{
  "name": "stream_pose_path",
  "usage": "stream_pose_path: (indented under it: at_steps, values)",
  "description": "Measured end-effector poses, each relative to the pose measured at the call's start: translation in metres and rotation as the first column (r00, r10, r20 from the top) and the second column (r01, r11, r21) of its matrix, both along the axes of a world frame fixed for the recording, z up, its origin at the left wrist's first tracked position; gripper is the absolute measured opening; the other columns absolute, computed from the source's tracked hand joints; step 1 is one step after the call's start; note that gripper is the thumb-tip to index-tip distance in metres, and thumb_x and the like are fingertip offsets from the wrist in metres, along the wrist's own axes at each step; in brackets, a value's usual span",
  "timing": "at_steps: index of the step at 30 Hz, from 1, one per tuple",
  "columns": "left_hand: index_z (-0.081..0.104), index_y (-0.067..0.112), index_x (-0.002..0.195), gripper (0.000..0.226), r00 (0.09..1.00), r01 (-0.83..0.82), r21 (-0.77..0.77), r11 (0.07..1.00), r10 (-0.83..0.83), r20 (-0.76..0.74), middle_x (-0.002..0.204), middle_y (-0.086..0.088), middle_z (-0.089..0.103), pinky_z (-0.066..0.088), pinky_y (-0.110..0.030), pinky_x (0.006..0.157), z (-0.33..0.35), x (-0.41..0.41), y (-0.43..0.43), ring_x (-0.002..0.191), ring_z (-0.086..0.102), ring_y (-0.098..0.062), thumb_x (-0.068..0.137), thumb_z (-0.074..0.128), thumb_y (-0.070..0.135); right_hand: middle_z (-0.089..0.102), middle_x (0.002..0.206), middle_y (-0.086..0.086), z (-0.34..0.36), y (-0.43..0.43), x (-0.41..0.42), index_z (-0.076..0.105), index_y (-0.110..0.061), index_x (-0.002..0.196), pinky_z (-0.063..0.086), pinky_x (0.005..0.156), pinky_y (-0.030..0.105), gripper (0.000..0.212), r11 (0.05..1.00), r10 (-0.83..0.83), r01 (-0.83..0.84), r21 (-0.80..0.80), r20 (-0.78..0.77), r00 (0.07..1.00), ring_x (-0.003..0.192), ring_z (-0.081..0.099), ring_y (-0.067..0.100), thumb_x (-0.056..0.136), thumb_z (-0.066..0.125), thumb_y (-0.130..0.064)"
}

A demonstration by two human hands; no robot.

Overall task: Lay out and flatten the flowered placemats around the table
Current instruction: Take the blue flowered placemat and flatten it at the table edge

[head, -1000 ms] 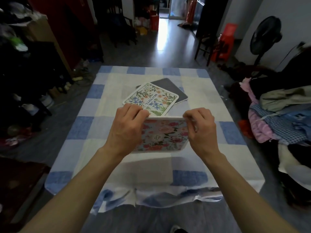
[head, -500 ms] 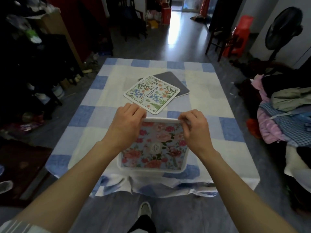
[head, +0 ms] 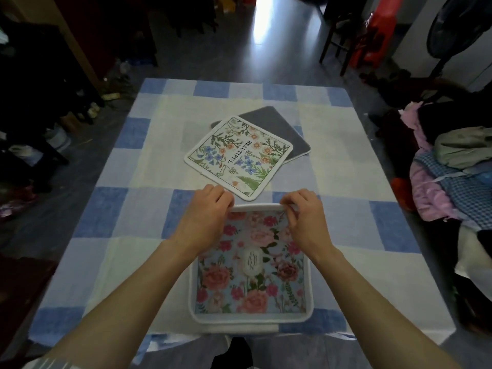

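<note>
place: a lived-in home, a dim room that opens onto a hallway
table [head: 149,161]: covered by a blue-and-cream checked cloth, with flowered placemats [head: 237,155] laid on it
right edge: a heap of clothes [head: 450,166] piled just beside the table
far right: a standing fan [head: 452,25] by a pale wall, with a dark wooden chair [head: 343,41] and a red plastic stool [head: 374,35] next to it
left side: dark furniture with shoes [head: 93,109] and clutter on the floor
floor: glossy grey tile, daylight reflecting from the far doorway
</note>
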State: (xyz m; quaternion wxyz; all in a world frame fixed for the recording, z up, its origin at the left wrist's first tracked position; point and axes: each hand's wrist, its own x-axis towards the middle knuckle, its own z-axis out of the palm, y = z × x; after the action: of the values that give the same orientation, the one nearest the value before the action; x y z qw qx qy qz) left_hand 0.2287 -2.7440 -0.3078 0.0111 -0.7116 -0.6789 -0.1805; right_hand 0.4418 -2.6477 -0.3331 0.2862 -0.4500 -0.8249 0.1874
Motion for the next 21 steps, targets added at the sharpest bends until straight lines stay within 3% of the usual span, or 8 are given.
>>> stream_pose_path:
  at_steps: [6,11,15,18,21]
  values:
    - [0.059,0.005,0.079,0.027,1.000,0.017,-0.092,0.996,-0.017,0.007,0.076,-0.011,0.057,0.042,-0.039,0.056,-0.047,-0.021,0.031,0.069,0.049,-0.028,0.066,0.076,-0.012,0.062,0.090,0.009,-0.044,0.024,-0.021,0.069,-0.006,0.090,0.049,0.074,0.044,0.011,0.997,0.008,-0.004,-0.072,0.048,0.999,0.087,0.054,0.026,0.086,0.065,0.004]
    - [0.056,0.010,0.078,0.032,0.999,0.028,-0.138,0.990,-0.032,-0.027,0.075,-0.007,0.054,0.029,-0.031,0.058,-0.074,-0.034,0.051,0.069,0.044,-0.023,0.064,0.078,-0.007,0.063,0.091,0.012,-0.067,0.040,-0.027,0.070,-0.004,0.096,0.048,0.072,0.046,0.009,0.998,0.033,-0.025,-0.059,0.134,0.990,0.085,0.056,0.028,0.090,0.063,-0.003]
    - [0.054,0.011,0.080,0.029,0.998,0.022,-0.152,0.988,-0.030,-0.051,0.077,-0.007,0.052,0.026,-0.032,0.061,-0.090,-0.038,0.062,0.070,0.042,-0.024,0.068,0.075,-0.005,0.064,0.092,0.013,-0.080,0.050,-0.031,0.071,-0.002,0.098,0.049,0.072,0.046,0.011,0.997,0.046,-0.036,-0.061,0.177,0.983,0.085,0.057,0.030,0.089,0.065,-0.002]
    - [0.058,0.010,0.085,0.024,0.998,-0.005,-0.183,0.983,-0.006,-0.057,0.083,-0.008,0.057,0.031,-0.034,0.062,-0.099,-0.038,0.065,0.075,0.047,-0.027,0.071,0.073,-0.003,0.064,0.095,0.013,-0.087,0.054,-0.031,0.070,-0.002,0.100,0.049,0.074,0.045,0.013,0.997,0.056,-0.042,-0.068,0.208,0.977,0.087,0.057,0.029,0.088,0.065,-0.002]
    - [0.065,0.007,0.098,0.022,0.999,-0.024,-0.218,0.976,0.013,-0.053,0.099,-0.012,0.065,0.044,-0.040,0.069,-0.104,-0.037,0.065,0.090,0.057,-0.032,0.078,0.073,0.007,0.064,0.111,0.013,-0.095,0.052,-0.030,0.066,-0.004,0.117,0.049,0.089,0.043,0.029,0.993,0.051,-0.019,-0.116,0.282,0.958,0.102,0.057,0.031,0.088,0.064,-0.005]
